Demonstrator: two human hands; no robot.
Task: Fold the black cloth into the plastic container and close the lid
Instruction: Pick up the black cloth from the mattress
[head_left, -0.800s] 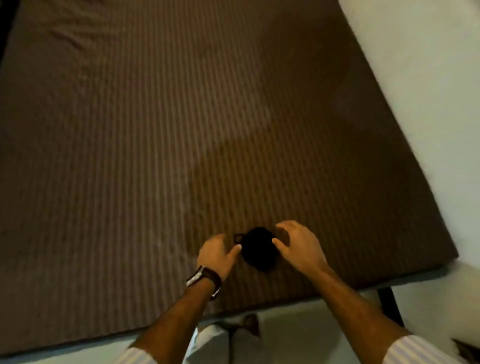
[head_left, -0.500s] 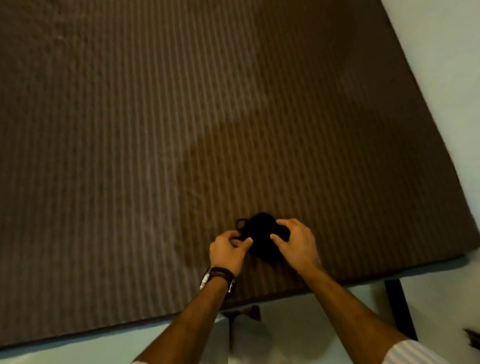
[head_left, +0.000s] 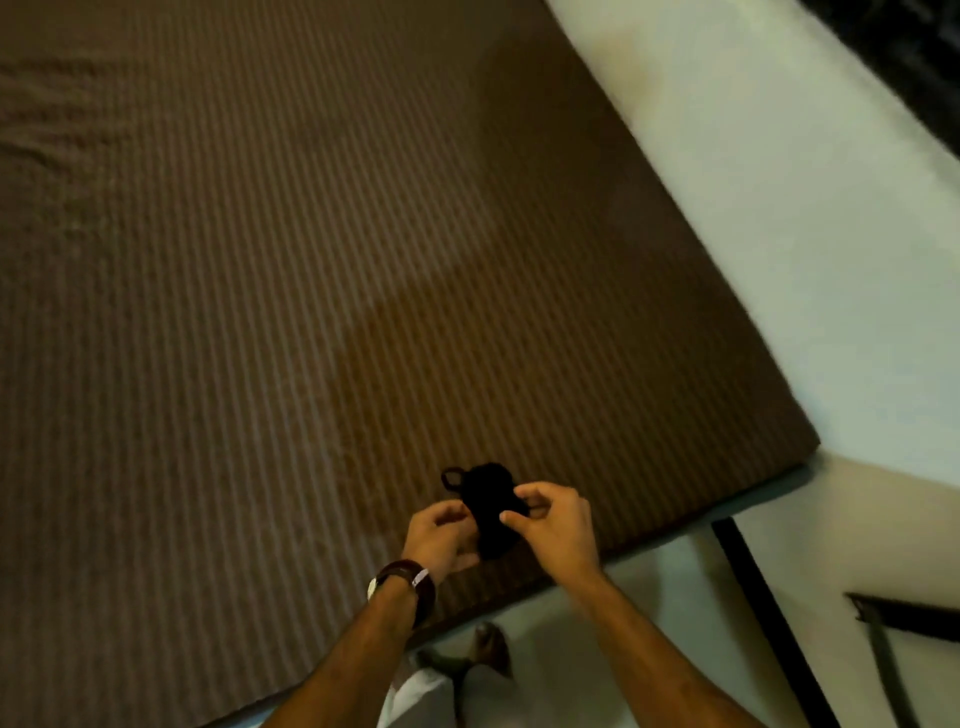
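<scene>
Striped brown bedsheet (head_left: 260, 312) | left hand (head_left: 441, 535) and right hand (head_left: 558, 530) grips both pinched on black cloth (head_left: 491, 506)

Bed cover (head_left: 260, 312): brown, finely striped, fills most of the frame; rumpled at the upper left.
Floor (head_left: 831, 260): pale, runs down the right side and along the bottom edge.
Wristwatch (head_left: 402, 579): dark strap, low centre.
Shoe (head_left: 488, 644): brown, blurred, on the floor at the bottom centre.
Dark bar (head_left: 769, 613): slanted, lower right.
Dark strip (head_left: 904, 47): upper right corner, too blurred to tell.
</scene>
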